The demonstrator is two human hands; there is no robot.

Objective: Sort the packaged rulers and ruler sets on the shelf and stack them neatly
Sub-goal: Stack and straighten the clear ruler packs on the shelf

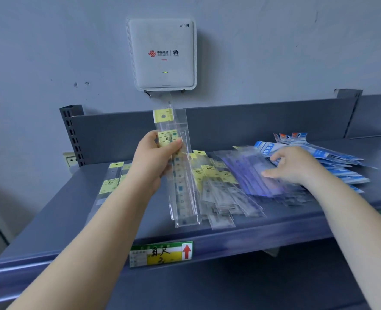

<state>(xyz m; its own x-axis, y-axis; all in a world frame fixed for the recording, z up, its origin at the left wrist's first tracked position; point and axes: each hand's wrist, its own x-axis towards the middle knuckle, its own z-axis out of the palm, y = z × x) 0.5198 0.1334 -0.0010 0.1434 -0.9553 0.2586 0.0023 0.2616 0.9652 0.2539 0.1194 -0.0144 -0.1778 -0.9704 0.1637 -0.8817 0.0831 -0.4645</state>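
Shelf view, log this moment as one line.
left hand: holds ruler packs upright | right hand: flat on blue-tinted packs | shelf: unsorted piles

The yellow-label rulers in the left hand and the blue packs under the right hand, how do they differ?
The yellow-label rulers are narrow, clear sleeves with yellow tags; the blue packs are wider and tinted blue. The rulers are lifted upright off the shelf, gripped by the left hand; the blue packs lie flat, fanned out, with the right hand resting open on them. Both are in clear plastic sleeves.
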